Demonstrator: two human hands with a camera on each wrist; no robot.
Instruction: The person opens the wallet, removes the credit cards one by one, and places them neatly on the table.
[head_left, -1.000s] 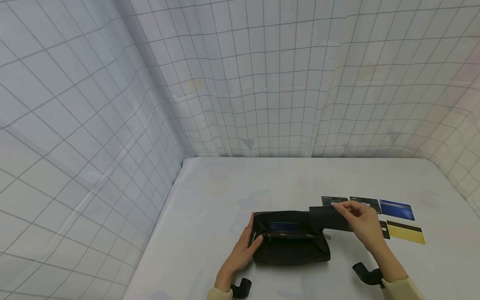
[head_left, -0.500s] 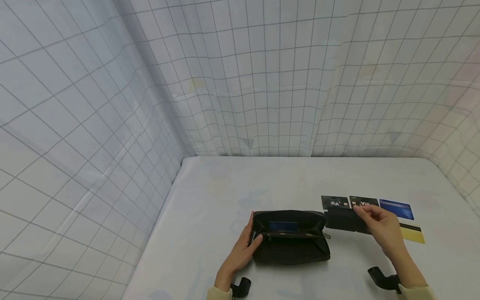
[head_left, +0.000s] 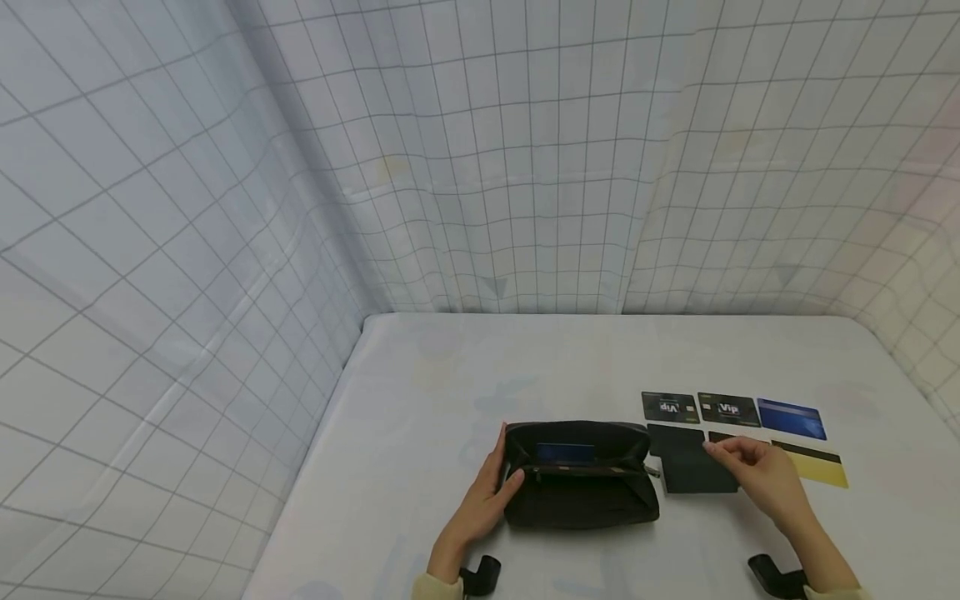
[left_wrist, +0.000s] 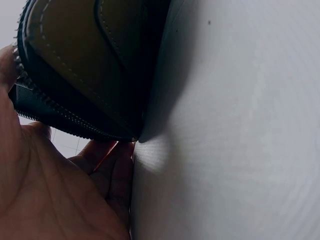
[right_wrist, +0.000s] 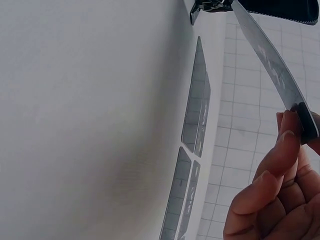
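Note:
A black zip wallet (head_left: 581,505) lies wide open on the white table, a blue card (head_left: 566,453) showing in its inner compartment. My left hand (head_left: 478,502) grips its left end, thumb at the front edge and fingers behind. Close up in the left wrist view, the zip teeth and brown stitched side of the wallet (left_wrist: 75,52) lie against that hand. Right of the wallet, my right hand (head_left: 765,482) pinches a dark card (head_left: 699,475) by its right end. The right wrist view shows the pinched card (right_wrist: 272,65) on edge between thumb and fingertips.
Behind the pinched card, two black Vip cards (head_left: 671,407) (head_left: 729,409) and a blue card (head_left: 792,418) form a row. A plain dark card (head_left: 675,438) and a yellow card (head_left: 813,465) lie nearer. Gridded white curtains (head_left: 495,167) surround the table.
My right hand has carried the dark card rightward off the wallet, then lowered it toward me, uncovering the Vip cards and the plain dark card. The left hand and wallet stay put.

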